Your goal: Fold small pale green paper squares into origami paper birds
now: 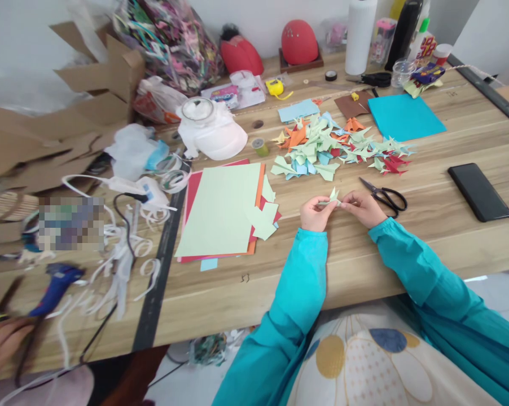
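Note:
Both my hands meet over the wooden table (407, 237), pinching a small pale-green folded paper piece (333, 197). My left hand (316, 213) grips its left end with curled fingers. My right hand (362, 207) holds the right end, fingers closed. Teal sleeves cover both arms. A pile of folded paper cranes (334, 148) in green, orange, blue and red lies just beyond the hands. Black scissors (385, 196) rest right of my right hand.
A stack of coloured paper sheets (223, 211) lies to the left, a blue sheet (402, 115) at the back right, a black phone (478, 192) at the right. Another person's hand (0, 344) holds a blue glue gun (53, 287) at the far left among white strips and cardboard.

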The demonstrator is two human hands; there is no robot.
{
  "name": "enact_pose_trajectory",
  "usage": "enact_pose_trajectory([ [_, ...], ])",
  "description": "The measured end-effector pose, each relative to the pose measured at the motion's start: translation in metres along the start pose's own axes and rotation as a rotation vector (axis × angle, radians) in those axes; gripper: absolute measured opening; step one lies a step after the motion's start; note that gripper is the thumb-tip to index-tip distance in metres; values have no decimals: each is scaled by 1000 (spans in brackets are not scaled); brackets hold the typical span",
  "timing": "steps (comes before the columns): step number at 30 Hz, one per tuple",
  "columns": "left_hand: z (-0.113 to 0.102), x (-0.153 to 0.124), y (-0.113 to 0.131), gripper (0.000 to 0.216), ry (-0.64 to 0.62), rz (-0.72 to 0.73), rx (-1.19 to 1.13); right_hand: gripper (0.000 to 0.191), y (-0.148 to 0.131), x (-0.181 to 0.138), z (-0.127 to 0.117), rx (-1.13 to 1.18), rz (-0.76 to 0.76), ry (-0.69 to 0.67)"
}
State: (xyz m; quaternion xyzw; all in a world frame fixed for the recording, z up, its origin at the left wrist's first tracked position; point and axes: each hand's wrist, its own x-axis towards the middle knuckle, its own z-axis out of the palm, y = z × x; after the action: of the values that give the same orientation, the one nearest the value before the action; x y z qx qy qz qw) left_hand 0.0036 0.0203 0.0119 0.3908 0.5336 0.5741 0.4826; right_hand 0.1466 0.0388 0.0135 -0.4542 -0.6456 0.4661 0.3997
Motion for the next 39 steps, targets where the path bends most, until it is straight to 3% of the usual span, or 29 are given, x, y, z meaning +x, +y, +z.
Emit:
enact_pose_trajectory([
  [15, -1, 1, 2, 27, -6, -15, -50, 36, 0, -2, 1, -34, 46, 61],
  [27, -4, 2, -1, 27, -68, -38, -148, 45, -5, -2, -3, -5, 9, -140],
  [31, -5, 3, -3, 28, -79, -59, -228, 50, -7, -2, -4, 34, 56, -56],
  [34, -5, 4, -2, 33, -91, -49, -298, 45, -8, -2, -5, 141, 123, 18],
  [39, -6, 4, -3, 45, -135, -3, -244, 34, -10, -3, -2, 256, 131, -93],
])
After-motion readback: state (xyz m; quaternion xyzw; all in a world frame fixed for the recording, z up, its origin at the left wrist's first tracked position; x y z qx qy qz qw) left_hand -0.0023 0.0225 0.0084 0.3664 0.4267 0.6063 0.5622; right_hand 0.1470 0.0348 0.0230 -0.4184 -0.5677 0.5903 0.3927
